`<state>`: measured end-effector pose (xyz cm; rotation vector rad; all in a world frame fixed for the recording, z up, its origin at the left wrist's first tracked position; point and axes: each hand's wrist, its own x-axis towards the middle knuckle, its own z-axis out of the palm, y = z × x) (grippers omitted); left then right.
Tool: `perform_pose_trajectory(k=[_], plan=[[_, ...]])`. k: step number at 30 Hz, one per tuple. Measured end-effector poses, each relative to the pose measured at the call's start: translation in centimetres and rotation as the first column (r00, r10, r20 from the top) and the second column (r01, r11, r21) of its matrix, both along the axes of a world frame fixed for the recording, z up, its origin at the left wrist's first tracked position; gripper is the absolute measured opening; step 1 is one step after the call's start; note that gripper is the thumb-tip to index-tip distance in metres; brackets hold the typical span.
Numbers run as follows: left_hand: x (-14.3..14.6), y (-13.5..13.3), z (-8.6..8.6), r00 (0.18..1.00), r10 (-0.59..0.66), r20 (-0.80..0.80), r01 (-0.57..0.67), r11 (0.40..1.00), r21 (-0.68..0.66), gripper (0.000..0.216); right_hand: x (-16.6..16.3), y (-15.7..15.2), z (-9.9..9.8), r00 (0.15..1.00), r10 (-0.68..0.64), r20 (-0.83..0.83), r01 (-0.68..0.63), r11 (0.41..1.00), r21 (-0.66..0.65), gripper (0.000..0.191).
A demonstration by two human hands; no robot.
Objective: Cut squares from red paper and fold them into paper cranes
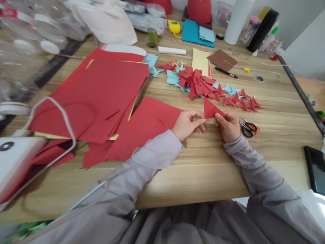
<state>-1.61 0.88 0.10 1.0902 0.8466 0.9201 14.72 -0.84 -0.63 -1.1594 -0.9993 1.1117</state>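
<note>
A small red paper folded into a triangle (209, 109) stands between my two hands above the wooden table (203, 169). My left hand (188, 124) pinches its lower left corner with closed fingers. My right hand (228, 126) pinches its lower right edge, fingers curled. Just behind the triangle lies a pile of folded red and light-blue paper pieces (200, 83), trailing right in a row (236, 98).
Large red paper sheets (101, 95) cover the table's left. Scissors (248, 128) lie right of my right hand. A black pen (225, 72), yellow paper (200, 61), brown card (222, 59), blue sheets (196, 33) and a white roll (237, 20) sit further back. A dark tablet (316, 169) lies at the right edge.
</note>
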Motion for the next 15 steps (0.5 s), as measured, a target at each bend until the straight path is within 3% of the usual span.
perform_pose_trajectory(k=[15], plan=[[-0.02, 0.13, -0.11, 0.999, -0.05, -0.021, 0.049, 0.998, -0.028, 0.02, 0.01, 0.09, -0.2, 1.0, 0.021, 0.021, -0.021, 1.0, 0.012, 0.028]])
